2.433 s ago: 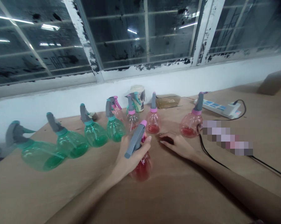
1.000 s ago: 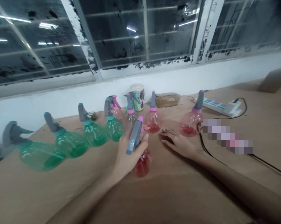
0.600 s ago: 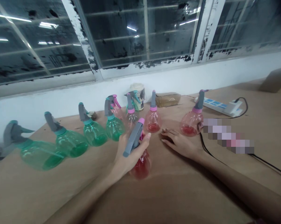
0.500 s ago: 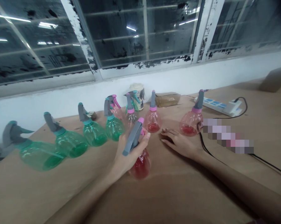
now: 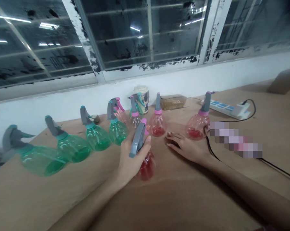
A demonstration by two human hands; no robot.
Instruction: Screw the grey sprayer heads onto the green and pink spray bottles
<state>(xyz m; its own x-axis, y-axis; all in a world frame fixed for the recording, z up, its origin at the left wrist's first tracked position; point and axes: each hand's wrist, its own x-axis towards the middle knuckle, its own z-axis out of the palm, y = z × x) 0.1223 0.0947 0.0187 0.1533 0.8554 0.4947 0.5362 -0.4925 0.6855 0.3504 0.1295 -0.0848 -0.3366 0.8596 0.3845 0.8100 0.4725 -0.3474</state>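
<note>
While the right hand point(image 5: 187, 148) stays low over the desk point(image 5: 99, 199), the left hand point(image 5: 129, 165) shifts the red spray bottle point(image 5: 146, 168) slightly. Compared with half a second ago, its grey sprayer head point(image 5: 137, 142) points a little more directly toward the near side, and the base sits marginally farther away; whether it touches the desk is too blurred to tell. The left fingers are clamped around the upper part of the bottle, with the thumb along its right side; the pink trigger is largely hidden, so its position cannot be judged.

The bottle is at the near middle of the scene, between the row of four green bottles point(image 5: 96, 138) on the left and the right hand. That hand appears to hold nothing: its fingers are loosely bent, the thumb apart from them, and it keeps its place. Just beyond it stands a pink-collared bottle point(image 5: 158, 126), with another red bottle point(image 5: 195, 128) near it on the right. Neither these nor the green ones have visibly moved. The change is thus small and confined to the held bottle, which suggests one-handed handling, with the right hand idle.
</note>
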